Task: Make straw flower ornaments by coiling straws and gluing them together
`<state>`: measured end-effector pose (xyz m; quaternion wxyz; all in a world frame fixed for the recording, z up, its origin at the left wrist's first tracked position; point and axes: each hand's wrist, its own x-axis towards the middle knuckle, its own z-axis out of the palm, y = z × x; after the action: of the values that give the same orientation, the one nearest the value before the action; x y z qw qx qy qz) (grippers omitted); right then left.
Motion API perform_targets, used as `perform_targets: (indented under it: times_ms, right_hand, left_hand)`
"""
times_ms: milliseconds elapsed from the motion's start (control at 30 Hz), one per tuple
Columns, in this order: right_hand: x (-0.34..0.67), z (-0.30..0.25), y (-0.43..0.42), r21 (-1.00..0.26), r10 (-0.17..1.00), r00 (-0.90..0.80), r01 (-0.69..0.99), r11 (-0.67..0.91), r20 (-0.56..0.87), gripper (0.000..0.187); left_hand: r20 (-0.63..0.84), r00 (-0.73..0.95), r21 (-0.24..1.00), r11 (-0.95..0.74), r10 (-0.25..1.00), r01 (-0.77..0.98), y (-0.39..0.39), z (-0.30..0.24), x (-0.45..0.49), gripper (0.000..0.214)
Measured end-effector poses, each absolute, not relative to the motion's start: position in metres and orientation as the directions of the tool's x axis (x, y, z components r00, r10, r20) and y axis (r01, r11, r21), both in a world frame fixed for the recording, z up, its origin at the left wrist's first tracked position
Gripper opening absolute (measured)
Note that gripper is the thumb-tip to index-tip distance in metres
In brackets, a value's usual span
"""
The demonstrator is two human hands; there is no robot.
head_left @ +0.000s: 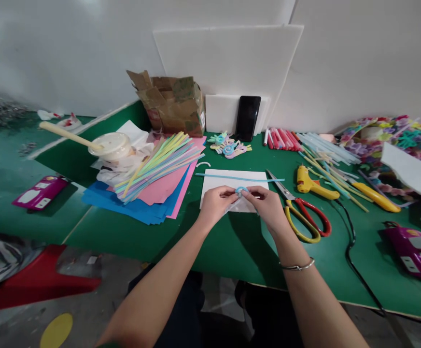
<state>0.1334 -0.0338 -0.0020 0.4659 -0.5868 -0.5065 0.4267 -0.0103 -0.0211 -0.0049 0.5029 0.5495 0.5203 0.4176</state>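
Observation:
My left hand [216, 204] and my right hand [266, 205] meet over a white sheet [217, 181] on the green table [232, 246]. Both pinch a small light-blue curled strip [241, 190] between their fingertips. A long light-blue strip [239, 178] lies across the sheet just beyond my fingers. Scissors with red and yellow handles [304, 217] lie right of my right hand. A metal bangle sits on my right wrist.
Coloured paper sheets [152, 198] with a bundle of pastel strips [160, 164] lie at left, beside a lidded cup [111, 145] and a cardboard box [174, 104]. A phone [247, 117] leans on white boards. A yellow glue gun [314, 183], sticks and finished curls lie right.

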Motion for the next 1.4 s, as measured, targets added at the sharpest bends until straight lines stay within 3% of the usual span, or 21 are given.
perform_targets:
  times_ms: [467,733,1133,1300,1400]
  right_hand:
    - [0.134,-0.002,-0.036,-0.993,0.997,0.072,0.121,-0.010,-0.001,0.029]
    - [0.132,0.003,-0.038,-0.996,0.994,0.070,0.034,-0.083,-0.080,0.031]
    - [0.131,0.006,-0.039,-0.978,0.982,0.018,-0.096,-0.183,-0.186,0.031]
    - [0.130,0.003,-0.039,-0.991,0.993,0.042,-0.080,-0.111,-0.114,0.036]
    - [0.130,0.001,-0.038,-0.999,0.996,0.093,0.023,-0.022,-0.020,0.032]
  left_hand:
    - [-0.099,0.040,0.995,0.100,0.994,-0.004,-0.023,-0.002,-0.009,0.015]
    - [-0.186,0.032,0.973,0.189,0.982,-0.133,-0.026,0.001,-0.005,0.018]
    - [-0.198,0.032,0.971,0.200,0.980,-0.128,-0.028,0.006,-0.006,0.011]
    - [-0.166,-0.021,0.984,0.165,0.986,-0.070,-0.025,0.001,-0.006,0.008]
    - [-0.124,-0.027,0.992,0.124,0.992,-0.015,-0.024,-0.001,-0.007,0.006]
